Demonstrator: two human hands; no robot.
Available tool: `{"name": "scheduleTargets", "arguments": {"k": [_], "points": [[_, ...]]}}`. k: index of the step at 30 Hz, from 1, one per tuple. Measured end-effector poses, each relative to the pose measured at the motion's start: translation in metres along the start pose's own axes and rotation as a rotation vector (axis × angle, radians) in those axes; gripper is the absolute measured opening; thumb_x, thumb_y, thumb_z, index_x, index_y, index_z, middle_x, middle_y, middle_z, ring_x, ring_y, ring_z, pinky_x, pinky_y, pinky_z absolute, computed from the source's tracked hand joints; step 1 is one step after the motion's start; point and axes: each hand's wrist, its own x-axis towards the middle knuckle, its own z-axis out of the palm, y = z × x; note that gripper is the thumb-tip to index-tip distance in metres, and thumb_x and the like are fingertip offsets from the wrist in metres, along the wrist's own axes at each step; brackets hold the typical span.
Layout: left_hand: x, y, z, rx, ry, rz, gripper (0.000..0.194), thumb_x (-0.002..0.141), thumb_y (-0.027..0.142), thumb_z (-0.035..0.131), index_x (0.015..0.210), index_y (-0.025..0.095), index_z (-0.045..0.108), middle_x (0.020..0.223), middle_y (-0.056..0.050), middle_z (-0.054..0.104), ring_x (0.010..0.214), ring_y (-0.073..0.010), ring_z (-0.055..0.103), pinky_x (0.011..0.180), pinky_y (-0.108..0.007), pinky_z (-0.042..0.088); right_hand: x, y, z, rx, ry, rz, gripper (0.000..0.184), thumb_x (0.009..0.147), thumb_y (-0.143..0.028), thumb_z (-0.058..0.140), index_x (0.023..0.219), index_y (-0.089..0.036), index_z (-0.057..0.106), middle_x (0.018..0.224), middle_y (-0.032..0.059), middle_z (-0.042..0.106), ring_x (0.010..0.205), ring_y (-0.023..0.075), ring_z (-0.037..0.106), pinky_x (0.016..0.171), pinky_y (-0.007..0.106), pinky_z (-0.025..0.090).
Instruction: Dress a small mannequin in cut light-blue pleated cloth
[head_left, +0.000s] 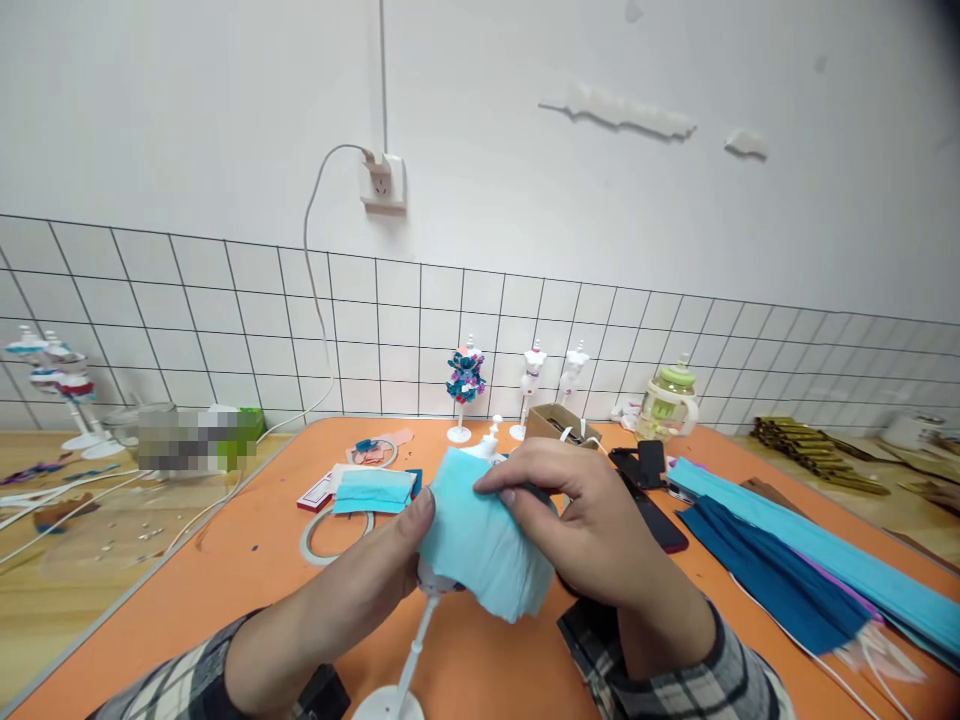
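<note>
A light blue crepe-like sheet [484, 530] lies draped over a small white dress-form mannequin [491, 432], whose neck shows above it. The mannequin leans, with its thin stand [416, 650] running down to a round base near the table's front. My left hand [375, 575] is closed around the left side of the mannequin, its thumb pressed on the sheet's edge. From the right, my right hand [592, 510] pinches the sheet near its upper part between thumb and fingers. The mannequin's torso is mostly hidden under the sheet.
A folded light blue piece [375, 491] and a tape roll [306, 540] lie at left. Behind stand a decorated mannequin [466, 378], two plain ones, a cardboard box [551, 423] and a bottle [667, 398]. At right are a phone [660, 520] and a dark blue strip [776, 575].
</note>
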Motion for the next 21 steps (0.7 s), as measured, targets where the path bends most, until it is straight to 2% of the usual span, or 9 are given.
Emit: {"name": "scheduleTargets", "arguments": {"k": [3, 8, 13, 17, 21], "points": [[0.000, -0.007, -0.008, 0.020, 0.041, -0.013, 0.052, 0.089, 0.073, 0.051, 0.089, 0.022, 0.062, 0.077, 0.000, 0.052, 0.069, -0.0164, 0.045, 0.063, -0.029, 0.044, -0.001, 0.000, 0.000, -0.013, -0.012, -0.002, 0.026, 0.086, -0.007, 0.057, 0.094, -0.024, 0.075, 0.086, -0.0016, 0.075, 0.080, 0.0132, 0.069, 0.076, 0.028, 0.052], [-0.003, -0.017, -0.018, 0.122, 0.092, -0.047, 0.038, 0.099, 0.058, 0.046, 0.112, 0.026, 0.062, 0.082, 0.000, 0.055, 0.078, -0.0182, 0.051, 0.069, -0.030, 0.048, -0.001, 0.002, 0.000, -0.028, -0.010, -0.006, 0.026, 0.086, -0.007, 0.056, 0.093, -0.023, 0.075, 0.087, -0.0014, 0.075, 0.080, 0.0130, 0.069, 0.074, 0.027, 0.051], [-0.004, -0.010, -0.008, 0.288, 0.130, 0.015, 0.041, 0.099, 0.058, 0.045, 0.088, 0.023, 0.064, 0.073, 0.002, 0.053, 0.069, -0.0162, 0.047, 0.062, -0.027, 0.045, -0.001, 0.000, -0.002, -0.024, -0.026, 0.011, 0.023, 0.086, -0.009, 0.057, 0.092, -0.023, 0.074, 0.087, -0.0010, 0.075, 0.080, 0.0138, 0.069, 0.076, 0.028, 0.051], [-0.003, 0.001, 0.001, 0.387, 0.138, 0.081, 0.046, 0.097, 0.063, 0.044, 0.090, 0.023, 0.066, 0.073, 0.001, 0.055, 0.068, -0.0178, 0.048, 0.065, -0.030, 0.049, -0.003, 0.001, -0.001, -0.024, -0.033, 0.068, 0.018, 0.085, -0.012, 0.057, 0.092, -0.024, 0.069, 0.086, -0.0015, 0.073, 0.078, 0.0138, 0.067, 0.075, 0.028, 0.051], [-0.003, 0.007, 0.007, 0.469, 0.129, 0.118, 0.051, 0.095, 0.067, 0.041, 0.088, 0.024, 0.068, 0.072, 0.000, 0.057, 0.069, -0.0193, 0.051, 0.066, -0.032, 0.051, -0.004, 0.002, 0.004, 0.059, 0.012, 0.149, 0.011, 0.085, -0.021, 0.060, 0.096, -0.023, 0.060, 0.080, -0.0014, 0.066, 0.070, 0.0135, 0.062, 0.066, 0.027, 0.050]]}}
